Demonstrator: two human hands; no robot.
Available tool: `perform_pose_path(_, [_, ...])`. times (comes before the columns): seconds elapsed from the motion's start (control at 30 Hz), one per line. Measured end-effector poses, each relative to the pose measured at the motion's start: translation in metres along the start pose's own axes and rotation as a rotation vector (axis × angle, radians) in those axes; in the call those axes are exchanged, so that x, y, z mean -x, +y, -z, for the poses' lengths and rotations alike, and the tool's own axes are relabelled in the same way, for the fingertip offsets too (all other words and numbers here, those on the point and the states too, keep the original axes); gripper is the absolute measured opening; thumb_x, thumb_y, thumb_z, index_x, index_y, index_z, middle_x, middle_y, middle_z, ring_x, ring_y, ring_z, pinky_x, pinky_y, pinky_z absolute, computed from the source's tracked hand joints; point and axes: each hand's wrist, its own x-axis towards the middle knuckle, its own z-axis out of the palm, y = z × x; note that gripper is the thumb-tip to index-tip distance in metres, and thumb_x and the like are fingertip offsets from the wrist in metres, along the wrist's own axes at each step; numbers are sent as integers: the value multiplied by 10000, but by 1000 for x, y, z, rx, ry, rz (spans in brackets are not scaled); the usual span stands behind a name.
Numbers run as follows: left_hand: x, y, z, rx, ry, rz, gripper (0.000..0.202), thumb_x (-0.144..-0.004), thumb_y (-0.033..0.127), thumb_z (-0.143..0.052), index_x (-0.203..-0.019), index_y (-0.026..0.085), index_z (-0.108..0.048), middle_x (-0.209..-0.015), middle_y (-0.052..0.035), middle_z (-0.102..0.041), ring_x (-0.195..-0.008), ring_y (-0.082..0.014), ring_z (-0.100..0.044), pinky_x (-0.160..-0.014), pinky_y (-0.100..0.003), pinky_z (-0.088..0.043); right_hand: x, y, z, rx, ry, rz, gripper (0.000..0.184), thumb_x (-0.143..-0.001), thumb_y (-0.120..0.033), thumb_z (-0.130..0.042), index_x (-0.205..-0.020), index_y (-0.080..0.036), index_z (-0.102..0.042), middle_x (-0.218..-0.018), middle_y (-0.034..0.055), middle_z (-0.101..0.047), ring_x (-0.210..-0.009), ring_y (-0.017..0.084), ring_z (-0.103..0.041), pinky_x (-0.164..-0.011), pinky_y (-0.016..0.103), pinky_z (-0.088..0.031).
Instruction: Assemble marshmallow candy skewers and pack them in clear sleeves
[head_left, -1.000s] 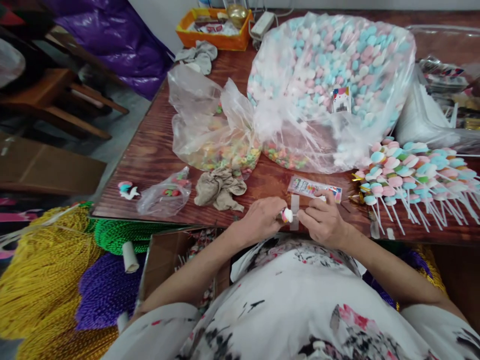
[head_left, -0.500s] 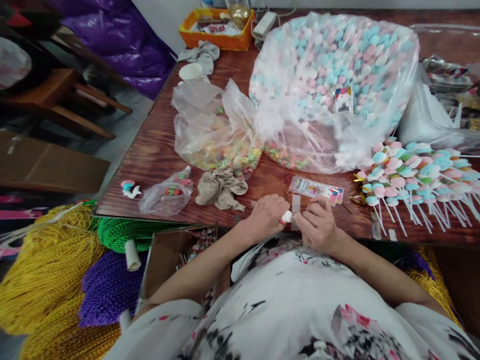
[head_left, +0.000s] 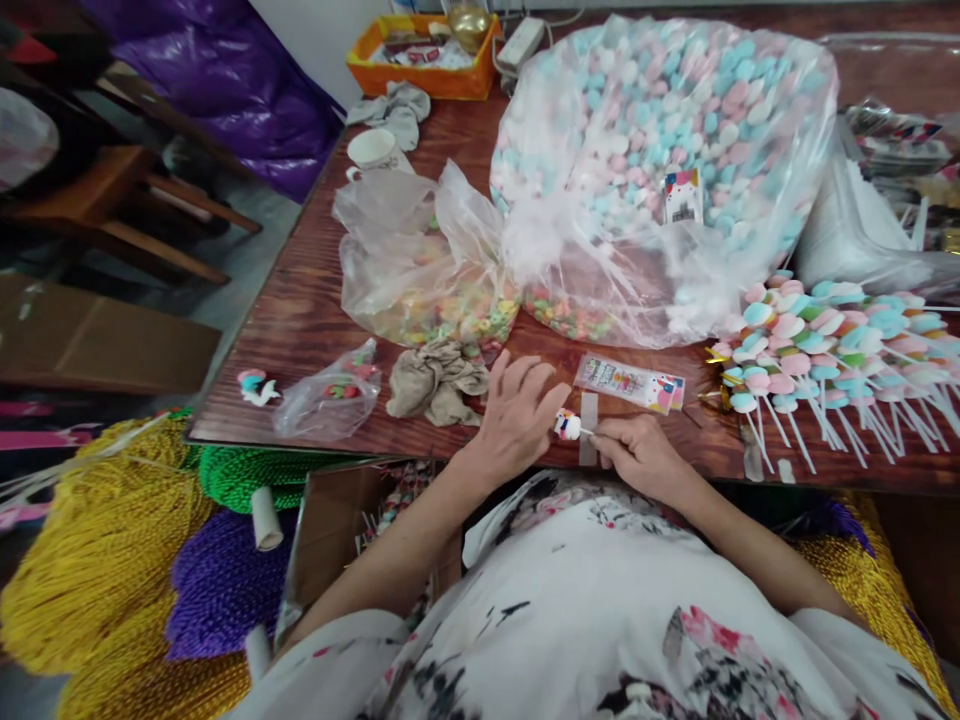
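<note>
A small candy piece on a thin white stick (head_left: 568,425) is held near the table's front edge. My right hand (head_left: 639,457) is closed in a pinch on the stick. My left hand (head_left: 519,413) lies just left of the candy with its fingers stretched out and apart, fingertips near the candy head. A small printed packet (head_left: 630,383) lies flat on the wood just beyond my hands. A clear strip (head_left: 589,440) lies beneath them.
A big clear bag of pastel candies (head_left: 660,150) fills the table's middle. A smaller bag of coloured pieces (head_left: 427,270), a beige rag (head_left: 439,380) and a white cup (head_left: 373,152) sit left. Finished sticks (head_left: 825,345) pile at right. Yellow, green and purple cord bundles (head_left: 112,540) lie below left.
My left hand has opened its fingers and let go of the candy head. The right hand still pinches the stick and has drawn slightly toward me. The view shifted, revealing the cup.
</note>
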Motion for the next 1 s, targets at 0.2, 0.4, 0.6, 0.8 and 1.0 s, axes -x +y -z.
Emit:
perform_pose_path(0.2, [16,14,9,71,171,174,107,-771,225,-642,-864,197,-595,-921,-79,-635,-947,-253,-543,-893,-455,-411,-5,3,-18,-141,256,-32,258,-911,-243,-485,-700,-167,-611,-550,-39,-503,-508,89,-453,-547,212,-324])
perform_pose_path(0.4, [18,19,1,121,88,258,71,-836,249,-600,-842,185,-629,-792,-42,-669,-788,-197,-566,-763,-371,-392,-4,6,-27,130,311,62,250,-920,-212,-457,-703,-173,-574,-552,-31,-515,-489,88,-436,-549,226,-303])
perform_pose_path(0.6, [12,20,-1,59,-48,262,174,-894,285,-535,-812,183,-649,-757,-43,-667,-773,-195,-567,-761,-363,-365,-2,10,-33,480,343,178,202,-880,-137,-443,-788,-147,-623,-597,30,-636,-531,128,-535,-580,265,-313])
perform_pose_path(0.8, [8,23,-6,0,-164,282,231,-912,262,-493,-744,177,-627,-729,-51,-655,-737,-197,-557,-717,-358,-340,-3,12,-38,622,338,196,177,-836,-108,-453,-774,-142,-615,-586,46,-636,-534,141,-526,-577,291,-285])
perform_pose_path(1.0, [9,23,-8,-26,-193,270,226,-890,207,-489,-692,169,-591,-710,-62,-638,-703,-200,-537,-683,-355,-322,-6,11,-40,667,287,183,176,-860,-129,-471,-746,-147,-604,-578,45,-630,-533,137,-533,-575,295,-276])
